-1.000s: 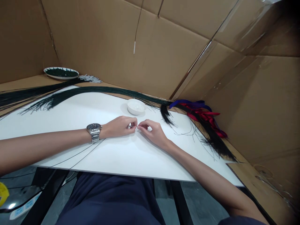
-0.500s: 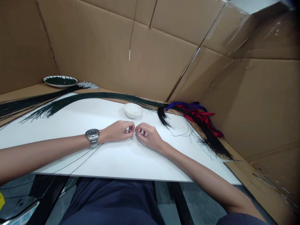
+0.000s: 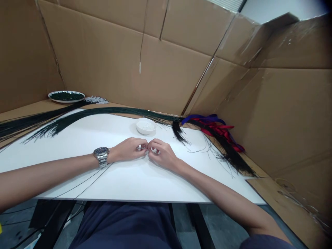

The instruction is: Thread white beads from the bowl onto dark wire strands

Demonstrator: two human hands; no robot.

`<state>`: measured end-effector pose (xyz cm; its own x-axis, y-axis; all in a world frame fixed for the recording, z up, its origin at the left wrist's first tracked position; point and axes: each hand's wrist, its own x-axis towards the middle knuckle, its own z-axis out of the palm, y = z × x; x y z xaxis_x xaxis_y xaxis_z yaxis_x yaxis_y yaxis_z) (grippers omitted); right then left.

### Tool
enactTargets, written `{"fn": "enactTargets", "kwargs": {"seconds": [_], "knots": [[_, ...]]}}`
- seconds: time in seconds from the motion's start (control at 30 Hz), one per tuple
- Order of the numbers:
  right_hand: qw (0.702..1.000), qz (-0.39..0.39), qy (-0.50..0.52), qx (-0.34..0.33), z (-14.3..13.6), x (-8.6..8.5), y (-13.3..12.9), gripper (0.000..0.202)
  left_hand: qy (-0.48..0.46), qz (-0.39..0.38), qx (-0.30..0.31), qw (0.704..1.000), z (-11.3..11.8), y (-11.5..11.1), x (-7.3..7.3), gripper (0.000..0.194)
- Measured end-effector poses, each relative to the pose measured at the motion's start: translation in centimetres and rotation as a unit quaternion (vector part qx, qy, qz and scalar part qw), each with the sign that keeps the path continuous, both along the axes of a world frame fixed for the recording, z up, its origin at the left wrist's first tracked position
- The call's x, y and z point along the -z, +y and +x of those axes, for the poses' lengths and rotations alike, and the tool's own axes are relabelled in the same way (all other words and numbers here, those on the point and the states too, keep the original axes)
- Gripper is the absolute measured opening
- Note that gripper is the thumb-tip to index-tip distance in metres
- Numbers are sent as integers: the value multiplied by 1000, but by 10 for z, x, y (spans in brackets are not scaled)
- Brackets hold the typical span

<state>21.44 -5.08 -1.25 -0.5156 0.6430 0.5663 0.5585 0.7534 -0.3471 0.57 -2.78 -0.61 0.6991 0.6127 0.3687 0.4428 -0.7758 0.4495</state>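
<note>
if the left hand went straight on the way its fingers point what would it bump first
Most likely the right hand, which faces the left hand directly; they look almost together, though whether they touch is unclear.

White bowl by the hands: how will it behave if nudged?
The white bowl will probably slide before tipping: it looks low and wide on a flat white tabletop. A hard push might spill its contents, since the top is open, though they're too small to identify. Its smooth-looking wall may be slippery to grip.
</note>
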Motion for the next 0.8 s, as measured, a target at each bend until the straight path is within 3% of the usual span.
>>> {"fn": "enactTargets", "kwargs": {"seconds": [0.2,0.8], "knots": [[1000,9,18,-15,0,1,0,14,0,3,3,1000,-1,0,1,7],[993,-61,70,-78,12,-1,7,16,-23,-13,31,999,-3,3,0,14]]}}
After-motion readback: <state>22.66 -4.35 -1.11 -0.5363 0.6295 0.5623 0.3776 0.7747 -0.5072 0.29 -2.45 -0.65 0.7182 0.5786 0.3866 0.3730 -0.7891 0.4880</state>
